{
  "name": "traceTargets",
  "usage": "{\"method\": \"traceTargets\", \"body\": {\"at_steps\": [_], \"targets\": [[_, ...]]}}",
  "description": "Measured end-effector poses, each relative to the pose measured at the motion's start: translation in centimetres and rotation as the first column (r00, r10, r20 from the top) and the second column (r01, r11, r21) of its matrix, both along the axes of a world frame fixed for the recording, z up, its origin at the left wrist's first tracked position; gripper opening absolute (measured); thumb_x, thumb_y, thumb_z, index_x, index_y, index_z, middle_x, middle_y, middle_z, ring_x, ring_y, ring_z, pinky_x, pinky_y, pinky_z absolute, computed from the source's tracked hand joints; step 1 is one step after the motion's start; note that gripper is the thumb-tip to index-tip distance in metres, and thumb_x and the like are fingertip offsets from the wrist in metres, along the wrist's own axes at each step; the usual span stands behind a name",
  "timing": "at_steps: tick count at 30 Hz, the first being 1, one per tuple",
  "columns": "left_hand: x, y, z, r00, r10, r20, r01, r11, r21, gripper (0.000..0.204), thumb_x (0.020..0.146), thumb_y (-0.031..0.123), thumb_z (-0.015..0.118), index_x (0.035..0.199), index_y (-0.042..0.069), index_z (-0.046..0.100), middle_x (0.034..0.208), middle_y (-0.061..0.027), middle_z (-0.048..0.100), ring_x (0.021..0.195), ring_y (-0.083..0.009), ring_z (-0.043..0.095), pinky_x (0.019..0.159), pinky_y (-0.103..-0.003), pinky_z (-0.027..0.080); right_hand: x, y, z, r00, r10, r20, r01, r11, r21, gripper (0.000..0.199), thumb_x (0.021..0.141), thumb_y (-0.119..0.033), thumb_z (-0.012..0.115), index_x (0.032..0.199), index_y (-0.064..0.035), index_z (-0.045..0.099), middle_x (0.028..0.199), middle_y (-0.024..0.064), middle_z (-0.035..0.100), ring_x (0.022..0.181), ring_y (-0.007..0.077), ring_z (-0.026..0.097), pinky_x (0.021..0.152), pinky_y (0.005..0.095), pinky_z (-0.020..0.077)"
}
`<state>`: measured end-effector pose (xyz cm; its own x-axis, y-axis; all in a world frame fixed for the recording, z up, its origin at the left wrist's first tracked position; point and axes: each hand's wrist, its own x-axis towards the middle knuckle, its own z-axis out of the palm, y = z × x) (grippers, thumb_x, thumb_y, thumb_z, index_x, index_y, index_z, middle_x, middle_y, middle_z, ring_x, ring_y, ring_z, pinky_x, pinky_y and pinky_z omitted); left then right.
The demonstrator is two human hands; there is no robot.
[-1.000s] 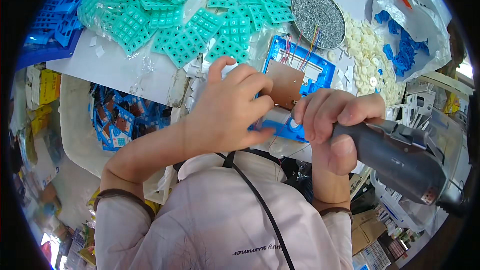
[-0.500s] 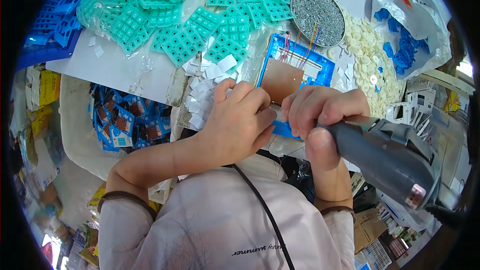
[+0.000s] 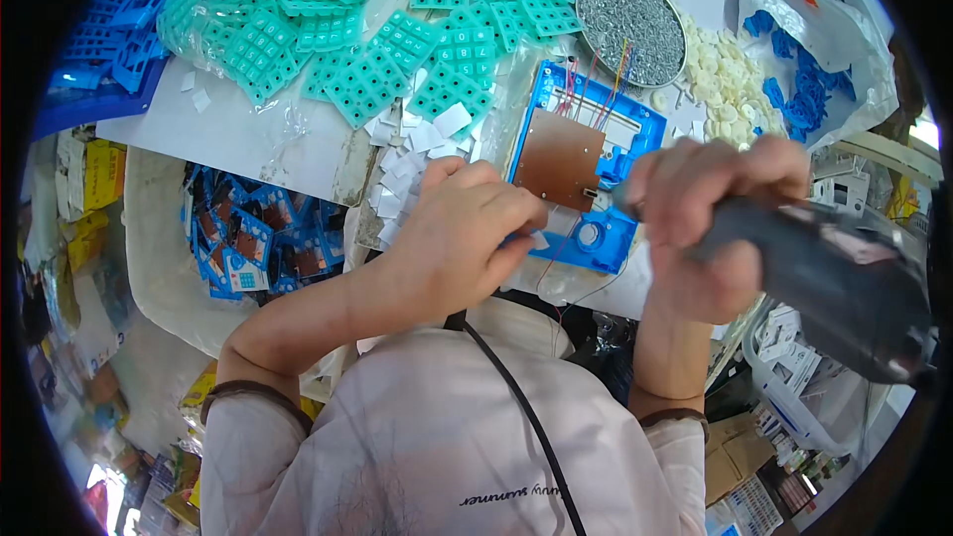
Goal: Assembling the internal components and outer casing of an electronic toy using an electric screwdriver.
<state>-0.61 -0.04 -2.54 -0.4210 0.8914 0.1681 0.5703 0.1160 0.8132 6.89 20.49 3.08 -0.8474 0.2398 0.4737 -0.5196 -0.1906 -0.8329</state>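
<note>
A blue plastic housing [image 3: 650, 129] lies at the table's front, with a brown circuit board [image 3: 559, 161] in it and thin coloured wires rising from its far side. At its near end a round speaker-like part [image 3: 590, 234] shows. My left hand [image 3: 459, 228] is closed on the housing's near left corner, its fingertips partly hidden. My right hand [image 3: 710, 203], somewhat blurred, is wrapped around a dark grey power screwdriver [image 3: 829, 283] just right of the housing. The tool's tip points left toward the board's near right corner, and I cannot tell whether it touches.
Turquoise rubber keypads [image 3: 367, 89] pile up at the back. White paper squares [image 3: 402, 174] lie left of the housing. A round tray [image 3: 588, 52] of small screws stands behind it, cream discs [image 3: 730, 89] to its right. A white bin [image 3: 159, 248] holds blue assemblies.
My right hand and the screwdriver have moved right, uncovering the housing's near end and the speaker-like part. My left hand stays at the near left corner.
</note>
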Motion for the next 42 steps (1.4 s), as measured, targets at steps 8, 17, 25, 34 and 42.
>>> {"method": "traceTargets", "body": {"at_steps": [8,17,25,34,42], "targets": [[-0.5,1.3,0.9,0.989,0.012,0.149,-0.02,0.998,0.054,0.026,0.083,0.0,0.073,0.102,0.012,0.062,0.089,0.0022,0.066,0.086,-0.0188,0.055,0.088,-0.039,0.036,6.3,-0.2,3.4,0.513,-0.751,-0.416,0.827,0.303,0.473,0.049,0.094,-0.019,0.071,0.135,-0.0009,0.05,0.105,0.016,0.066,0.088,0.0313,0.066,0.079,0.046,0.0546],[-0.9,3.1,-0.6,0.994,0.078,-0.078,-0.064,0.983,0.172,0.02,0.082,0.003,0.075,0.091,0.012,0.06,0.087,0.0,0.065,0.083,-0.0208,0.055,0.086,-0.037,0.035,4.4,-1.8,-2.5,0.738,-0.492,0.463,0.013,0.696,0.718,0.014,0.087,-0.002,0.072,0.1,-0.0044,0.071,0.09,0.0089,0.068,0.07,0.0242,0.067,0.059,0.0329,0.053],[-0.5,1.6,0.8,0.988,0.032,-0.154,-0.037,0.999,-0.032,0.009,0.085,0.012,0.074,0.093,0.013,0.069,0.087,0.0015,0.067,0.084,-0.0196,0.059,0.084,-0.04,0.032,4.1,-2.1,-3.7,0.825,-0.451,0.34,0.011,0.616,0.788,0.014,0.088,-0.008,0.072,0.102,-0.0069,0.07,0.09,0.0086,0.066,0.074,0.0287,0.068,0.061,0.0365,0.0539],[-0.4,1.4,1.4,0.996,0.025,-0.086,-0.034,0.994,-0.103,0.012,0.085,0.013,0.076,0.096,0.013,0.071,0.086,0.0027,0.069,0.084,-0.0185,0.06,0.085,-0.04,0.032,4.4,-3.4,-4.6,0.805,-0.525,0.277,0.022,0.492,0.87,0.016,0.087,-0.008,0.07,0.103,-0.0052,0.066,0.09,0.0097,0.064,0.07,0.0295,0.066,0.058,0.0389,0.0521],[-0.4,1.0,0.4,0.989,0.03,-0.143,-0.037,0.998,-0.048,0.011,0.086,0.01,0.074,0.095,0.012,0.069,0.084,0.0009,0.067,0.081,-0.0202,0.058,0.084,-0.042,0.033,4.4,-3.3,-3.3,0.777,-0.435,0.456,-0.065,0.664,0.745,0.014,0.088,-0.008,0.07,0.1,-0.0015,0.066,0.086,0.0138,0.068,0.072,0.0323,0.068,0.062,0.0399,0.0535]]}}
